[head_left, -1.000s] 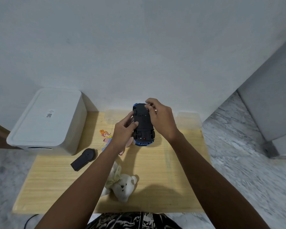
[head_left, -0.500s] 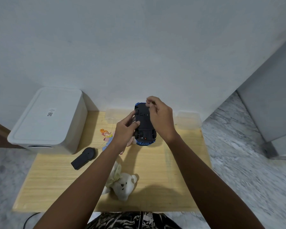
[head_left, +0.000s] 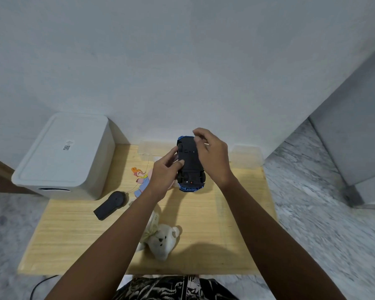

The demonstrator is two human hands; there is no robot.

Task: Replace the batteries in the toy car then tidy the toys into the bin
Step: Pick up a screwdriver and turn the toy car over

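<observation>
A blue toy car [head_left: 190, 167] is held upside down above the wooden table [head_left: 204, 213], its black underside facing me. My left hand [head_left: 164, 174] grips the car's left side, thumb on the underside. My right hand [head_left: 212, 154] holds the right side, with its fingertips pinching at the far end of the underside. A white lidded bin [head_left: 63, 156] stands at the table's left rear. A white teddy bear [head_left: 160, 239] lies near the front edge. A small cartoon doll [head_left: 141, 178] lies left of my left hand.
A black remote control [head_left: 109, 204] lies between the bin and the doll. A clear plastic container [head_left: 246, 155] sits along the back edge by the wall. Marble floor surrounds the low table. A black cable [head_left: 39, 284] shows at the front left.
My right hand's fingers have lifted slightly and shifted at the car's far end. The car tilted a little; my left hand keeps its grip.
</observation>
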